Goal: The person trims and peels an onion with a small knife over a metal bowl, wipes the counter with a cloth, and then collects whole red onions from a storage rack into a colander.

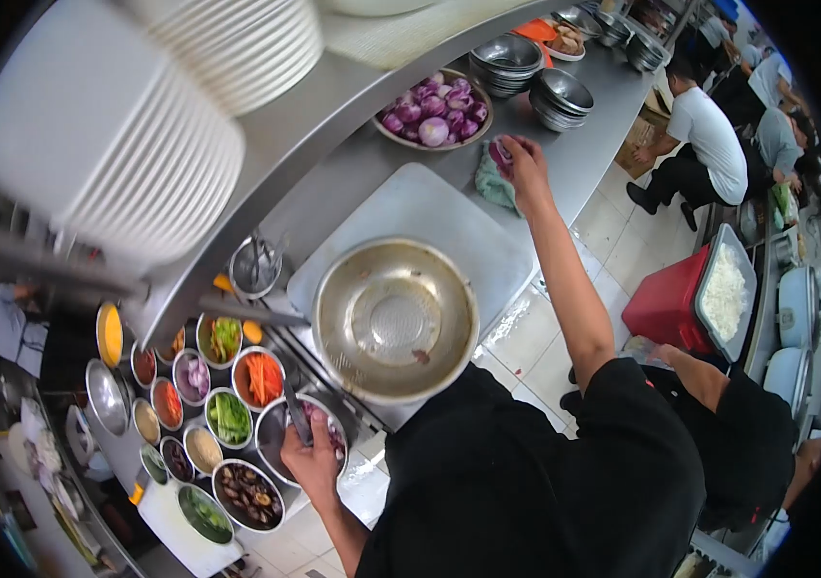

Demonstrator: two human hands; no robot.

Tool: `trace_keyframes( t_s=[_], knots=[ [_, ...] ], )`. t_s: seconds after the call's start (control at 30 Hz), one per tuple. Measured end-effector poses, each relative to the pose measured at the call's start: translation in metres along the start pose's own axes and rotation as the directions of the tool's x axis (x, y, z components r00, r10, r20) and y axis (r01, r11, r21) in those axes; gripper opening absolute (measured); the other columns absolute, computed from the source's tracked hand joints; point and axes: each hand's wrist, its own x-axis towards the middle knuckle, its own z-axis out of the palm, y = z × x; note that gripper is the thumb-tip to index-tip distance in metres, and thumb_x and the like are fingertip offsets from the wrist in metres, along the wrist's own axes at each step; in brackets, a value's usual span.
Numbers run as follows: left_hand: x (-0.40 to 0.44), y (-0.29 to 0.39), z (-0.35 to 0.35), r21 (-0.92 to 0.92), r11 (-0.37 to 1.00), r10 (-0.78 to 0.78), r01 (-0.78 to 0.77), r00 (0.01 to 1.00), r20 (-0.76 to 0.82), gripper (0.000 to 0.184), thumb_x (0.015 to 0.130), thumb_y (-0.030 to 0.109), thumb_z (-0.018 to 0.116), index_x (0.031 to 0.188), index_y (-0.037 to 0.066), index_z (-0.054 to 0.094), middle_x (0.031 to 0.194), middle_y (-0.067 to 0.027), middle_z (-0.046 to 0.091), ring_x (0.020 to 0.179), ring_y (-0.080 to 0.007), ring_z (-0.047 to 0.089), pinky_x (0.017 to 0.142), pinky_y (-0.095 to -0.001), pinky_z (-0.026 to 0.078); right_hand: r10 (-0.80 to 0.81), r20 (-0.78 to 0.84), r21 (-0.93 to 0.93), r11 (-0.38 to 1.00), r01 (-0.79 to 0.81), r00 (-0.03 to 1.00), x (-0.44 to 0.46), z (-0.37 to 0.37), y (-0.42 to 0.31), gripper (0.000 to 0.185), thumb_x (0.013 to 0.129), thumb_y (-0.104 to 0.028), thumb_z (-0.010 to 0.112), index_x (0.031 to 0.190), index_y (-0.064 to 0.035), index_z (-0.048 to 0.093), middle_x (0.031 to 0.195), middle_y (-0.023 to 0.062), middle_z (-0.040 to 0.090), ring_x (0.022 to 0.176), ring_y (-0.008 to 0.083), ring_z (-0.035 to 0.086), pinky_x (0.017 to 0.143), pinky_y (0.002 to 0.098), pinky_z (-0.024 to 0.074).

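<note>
My right hand [524, 171] reaches out to the upper right and pinches a purple onion [500, 156] above a green cloth [496, 183]. Just beyond it stands a bowl [487, 121] full of peeled purple onions. At the lower left, my left hand [313, 457] grips a knife [297, 409] over a metal bowl [273, 453] with cut onion in it. Between my hands a large steel basin [468, 332], holding only small scraps, sits on a white cutting board [507, 252].
Small containers of cut vegetables [228, 418] and sauces fill the left counter. Stacked white plates [237, 58] stand on the shelf above. Steel bowls [561, 96] are stacked at the back. A red bin [665, 308] and several people are on the right.
</note>
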Motion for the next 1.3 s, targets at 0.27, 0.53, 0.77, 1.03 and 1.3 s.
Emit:
trace_keyframes(
  t_s=[0.27,0.53,0.77,1.03,1.3],
  knots=[
    [-0.002,0.031,0.067,0.188,0.982,0.016,0.009,0.991,-0.135,0.038,0.087,0.034,0.066,0.075,-0.002,0.056,0.064,0.0001,0.052,0.062,-0.0086,0.040,0.055,-0.0251,0.034,-0.308,0.234,-0.309,0.876,0.371,0.922,0.232,0.055,0.004,0.053,0.073,-0.028,0.074,0.115,-0.0015,0.057,0.109,0.0118,0.065,0.097,0.0218,0.062,0.088,0.0298,0.0457],
    [-0.006,0.052,0.087,0.273,0.950,-0.107,0.151,0.980,-0.170,0.039,0.089,0.033,0.064,0.080,-0.005,0.060,0.064,0.0005,0.055,0.060,-0.0083,0.042,0.053,-0.0246,0.034,-0.481,0.642,-0.535,0.276,0.798,0.597,0.283,0.121,0.035,0.037,0.076,-0.031,0.067,0.107,-0.0101,0.064,0.106,0.0118,0.066,0.098,0.0305,0.062,0.089,0.0366,0.0476],
    [-0.003,0.051,0.099,0.319,0.946,-0.003,0.060,0.984,-0.176,0.037,0.091,0.029,0.061,0.083,-0.007,0.059,0.068,-0.0037,0.058,0.062,-0.0089,0.044,0.055,-0.0274,0.039,-0.134,0.678,-0.660,0.322,0.678,0.723,0.252,0.103,0.037,0.057,0.087,-0.041,0.054,0.135,-0.0137,0.042,0.135,0.0160,0.047,0.122,0.0345,0.045,0.104,0.0399,0.0347],
    [-0.005,0.055,0.093,0.248,0.950,-0.144,0.189,0.971,-0.189,0.038,0.089,0.029,0.065,0.090,-0.009,0.058,0.076,-0.0071,0.060,0.066,-0.0094,0.048,0.057,-0.0238,0.041,-0.270,0.906,-0.119,0.575,0.810,0.325,0.055,0.068,0.003,0.030,0.080,-0.020,0.069,0.108,-0.0097,0.064,0.105,0.0094,0.064,0.089,0.0230,0.062,0.079,0.0353,0.0487],
    [-0.012,0.020,0.050,0.106,0.966,-0.213,0.235,0.960,-0.181,0.029,0.089,0.024,0.064,0.093,-0.005,0.060,0.076,-0.0043,0.058,0.066,-0.0090,0.044,0.058,-0.0218,0.037,0.435,0.869,-0.047,0.550,0.834,-0.238,-0.178,0.010,0.086,0.034,0.075,-0.010,0.065,0.108,-0.0084,0.060,0.107,0.0102,0.052,0.105,0.0302,0.053,0.085,0.0418,0.0472]
  ],
)
